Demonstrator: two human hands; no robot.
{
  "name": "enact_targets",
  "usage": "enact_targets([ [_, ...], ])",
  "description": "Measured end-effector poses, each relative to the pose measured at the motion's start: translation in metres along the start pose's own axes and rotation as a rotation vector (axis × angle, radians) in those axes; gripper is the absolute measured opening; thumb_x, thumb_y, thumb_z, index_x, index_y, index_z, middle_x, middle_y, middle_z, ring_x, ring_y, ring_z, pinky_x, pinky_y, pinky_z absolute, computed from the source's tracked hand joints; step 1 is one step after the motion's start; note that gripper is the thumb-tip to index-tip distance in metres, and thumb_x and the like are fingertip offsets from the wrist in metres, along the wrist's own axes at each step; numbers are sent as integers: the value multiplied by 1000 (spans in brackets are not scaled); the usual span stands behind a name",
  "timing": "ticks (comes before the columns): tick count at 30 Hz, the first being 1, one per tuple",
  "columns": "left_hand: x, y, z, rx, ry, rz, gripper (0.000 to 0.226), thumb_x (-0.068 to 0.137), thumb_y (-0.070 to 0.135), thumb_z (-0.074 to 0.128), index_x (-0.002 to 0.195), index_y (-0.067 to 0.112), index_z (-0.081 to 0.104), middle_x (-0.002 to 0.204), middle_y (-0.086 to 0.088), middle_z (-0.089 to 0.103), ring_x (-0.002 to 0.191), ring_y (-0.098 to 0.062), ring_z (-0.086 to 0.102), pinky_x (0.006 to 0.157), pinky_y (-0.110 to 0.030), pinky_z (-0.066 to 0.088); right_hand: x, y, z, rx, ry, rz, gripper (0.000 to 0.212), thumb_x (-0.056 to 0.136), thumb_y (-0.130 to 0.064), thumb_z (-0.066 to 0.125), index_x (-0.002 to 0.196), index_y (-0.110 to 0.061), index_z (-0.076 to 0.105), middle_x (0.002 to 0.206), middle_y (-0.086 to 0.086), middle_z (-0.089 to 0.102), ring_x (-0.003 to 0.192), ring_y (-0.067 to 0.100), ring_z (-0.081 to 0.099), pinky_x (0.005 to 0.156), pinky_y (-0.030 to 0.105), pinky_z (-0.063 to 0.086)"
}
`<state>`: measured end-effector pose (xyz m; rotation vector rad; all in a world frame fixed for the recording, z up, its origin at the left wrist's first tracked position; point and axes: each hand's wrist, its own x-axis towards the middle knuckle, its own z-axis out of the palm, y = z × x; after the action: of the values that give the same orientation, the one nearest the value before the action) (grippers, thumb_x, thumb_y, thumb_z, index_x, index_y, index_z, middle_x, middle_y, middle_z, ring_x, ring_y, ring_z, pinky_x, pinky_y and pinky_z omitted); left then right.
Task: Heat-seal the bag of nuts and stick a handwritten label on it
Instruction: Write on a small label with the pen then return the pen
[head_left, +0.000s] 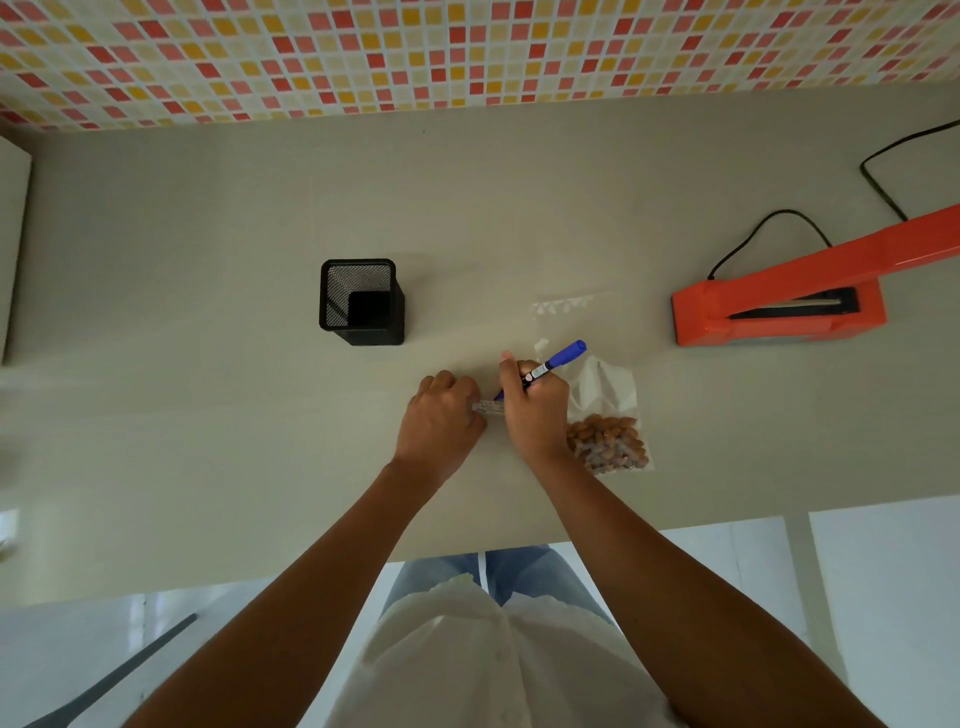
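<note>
A clear plastic bag (602, 384) lies on the beige counter (208, 415), with brown nuts (608, 444) bunched at its near end. My right hand (535, 410) grips a blue marker (558, 361), its tip down on a small white label (491, 408) just left of the bag. My left hand (441, 415) rests on the label's left end with curled fingers, holding it against the counter. Most of the label is hidden under both hands. The orange heat sealer (769, 312) sits at the right with its arm raised.
A black mesh pen holder (361, 301) stands left of the bag, behind my hands. The sealer's black cord (763, 228) loops toward the tiled wall at the back. The counter's front edge runs just below my forearms. A white block (10, 244) sits at the far left.
</note>
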<state>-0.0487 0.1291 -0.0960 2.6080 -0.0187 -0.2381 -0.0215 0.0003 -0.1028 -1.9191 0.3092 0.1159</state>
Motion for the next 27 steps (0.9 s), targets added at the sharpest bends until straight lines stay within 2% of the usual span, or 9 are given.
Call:
enact_targets([
  [2, 4, 5, -11, -62, 32, -21, 10, 82, 7, 65, 90, 11, 68, 86, -7, 62, 78, -25, 58, 62, -31, 49, 2, -9, -7, -21, -39, -14, 49, 101, -17, 57, 57, 2, 48, 47, 2, 47, 44, 11, 44, 51, 27, 38],
  [5, 12, 22, -46, -335, 214, -98, 11, 95, 11, 54, 94, 12, 65, 87, -1, 65, 74, -19, 58, 66, -30, 51, 6, -31, -23, 4, -156, -34, 40, 102, -16, 55, 63, -11, 46, 52, -3, 40, 46, 6, 41, 55, 22, 36],
  [9, 18, 65, -121, -671, 188, -49, 26, 103, 29, 44, 112, 14, 63, 90, 7, 63, 81, -7, 60, 69, -10, 42, 5, -76, -46, -6, -416, -137, 6, 99, -24, 59, 101, -22, 55, 57, -5, 39, 52, 15, 38, 57, 29, 36],
  [11, 18, 83, -152, -732, 123, 58, 29, 103, 27, 42, 119, 13, 62, 89, 13, 61, 81, 2, 60, 73, -8, 42, 2, -100, -53, -33, -511, -187, 23, 97, -27, 61, 116, -21, 49, 55, -3, 36, 51, 17, 36, 55, 30, 34],
  [13, 18, 94, -176, -730, 116, 159, 26, 103, 24, 43, 115, 11, 63, 88, 15, 60, 79, 1, 60, 75, -12, 44, -3, -130, -56, -19, -554, -237, 33, 95, -37, 59, 121, -22, 47, 59, 5, 35, 52, 22, 34, 54, 37, 31],
  [16, 19, 100, -205, -734, 227, 167, 15, 101, 21, 49, 100, 9, 59, 77, 3, 58, 65, -4, 53, 63, -19, 46, -14, -169, -56, 12, -537, -300, 28, 99, -49, 48, 116, -27, 48, 58, 3, 37, 50, 22, 34, 51, 42, 32],
  [18, 18, 98, -225, -735, 314, 121, 12, 100, 21, 52, 100, 9, 55, 76, -6, 58, 62, -8, 50, 60, -18, 45, -23, -191, -54, 29, -538, -338, 25, 103, -50, 41, 97, -27, 48, 56, -5, 38, 49, 18, 33, 51, 38, 32],
  [23, 12, 80, -270, -680, 198, 189, 27, 102, 24, 46, 90, 14, 67, 73, 17, 61, 69, 2, 56, 67, -10, 42, -39, -235, -44, 57, -606, -341, 35, 101, -47, 39, 75, -22, 40, 51, -12, 38, 47, 11, 32, 50, 28, 32],
  [27, 13, 65, -307, -852, 349, 108, 35, 103, 32, 42, 83, 10, 61, 56, 12, 44, 52, -8, 36, 53, -21, 37, -50, -252, -24, -28, -558, -401, 42, 104, -44, 41, 71, -19, 40, 53, -11, 38, 48, 9, 34, 53, 29, 34],
])
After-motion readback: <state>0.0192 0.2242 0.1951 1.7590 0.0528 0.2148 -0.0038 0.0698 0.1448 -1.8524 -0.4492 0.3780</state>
